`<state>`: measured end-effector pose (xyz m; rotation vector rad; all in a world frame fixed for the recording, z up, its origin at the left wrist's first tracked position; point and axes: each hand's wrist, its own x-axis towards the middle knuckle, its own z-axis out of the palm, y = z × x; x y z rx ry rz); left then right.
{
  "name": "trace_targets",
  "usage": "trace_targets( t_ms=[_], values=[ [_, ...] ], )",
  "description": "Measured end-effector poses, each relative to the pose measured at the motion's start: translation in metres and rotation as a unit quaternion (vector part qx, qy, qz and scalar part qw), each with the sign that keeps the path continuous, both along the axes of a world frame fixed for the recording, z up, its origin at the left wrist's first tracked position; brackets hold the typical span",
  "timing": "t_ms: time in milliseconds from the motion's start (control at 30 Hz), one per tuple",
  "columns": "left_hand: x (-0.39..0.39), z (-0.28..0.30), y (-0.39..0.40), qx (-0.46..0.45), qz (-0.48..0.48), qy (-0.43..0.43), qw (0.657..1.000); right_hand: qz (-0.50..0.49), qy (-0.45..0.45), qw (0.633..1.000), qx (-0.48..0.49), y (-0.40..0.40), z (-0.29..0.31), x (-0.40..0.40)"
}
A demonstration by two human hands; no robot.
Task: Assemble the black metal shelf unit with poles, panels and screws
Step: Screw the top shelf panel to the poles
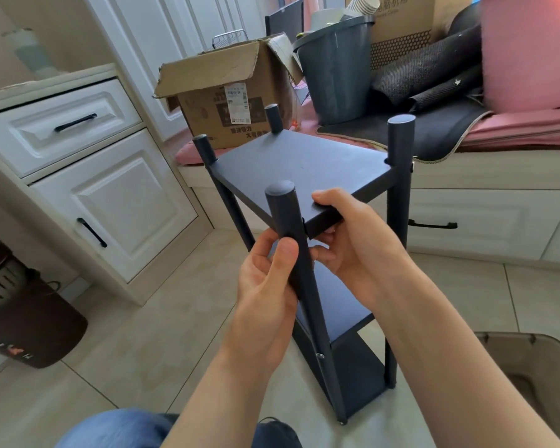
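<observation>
While left hand (269, 279) grips round matte pole (291, 253), right hand (353, 234) pinches flat top panel (304, 166).

Blk shelf unit (299, 163), pink cushion (527, 53)

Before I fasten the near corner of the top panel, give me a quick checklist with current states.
1. Left hand grips near pole: ok.
2. Right hand holds top panel at its near corner: ok.
3. Panel seated flush against that pole: cannot tell, fingers cover the joint.
4. Screw present at this corner: cannot tell.
5. Lower screw on the same pole fitted: ok.
6. Other three poles rise through the top panel: ok.
</observation>
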<state>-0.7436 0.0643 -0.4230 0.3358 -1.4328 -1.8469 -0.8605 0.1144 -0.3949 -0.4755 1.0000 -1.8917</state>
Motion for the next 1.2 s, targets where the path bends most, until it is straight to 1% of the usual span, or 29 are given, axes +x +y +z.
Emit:
trace_targets(
  t_ms=[133, 233, 467, 700, 967, 1200],
  values=[
    [-0.001, 0.001, 0.0, -0.004, 0.008, 0.002, 1.0, -0.008, 0.009, 1.0, 0.0, -0.001, -0.002, 0.001],
    [-0.001, 0.002, 0.0, -0.014, -0.008, 0.008, 1.0, -0.018, 0.017, 1.0, 0.004, -0.001, -0.002, 0.002],
    [0.001, 0.004, 0.0, -0.003, -0.003, -0.017, 1.0, -0.039, 0.018, 0.999, 0.001, -0.001, -0.006, 0.005],
    [0.005, 0.005, -0.008, 0.053, -0.029, 0.0, 0.998, -0.03, 0.002, 0.999, -0.013, 0.0, -0.004, 0.005],
    [0.004, 0.004, -0.007, 0.079, 0.001, -0.001, 0.997, -0.031, 0.002, 1.0, -0.007, 0.0, -0.003, 0.007],
    [0.005, 0.007, -0.004, 0.059, -0.005, -0.007, 0.998, -0.042, 0.013, 0.999, -0.011, 0.0, -0.002, 0.012]
  ],
)
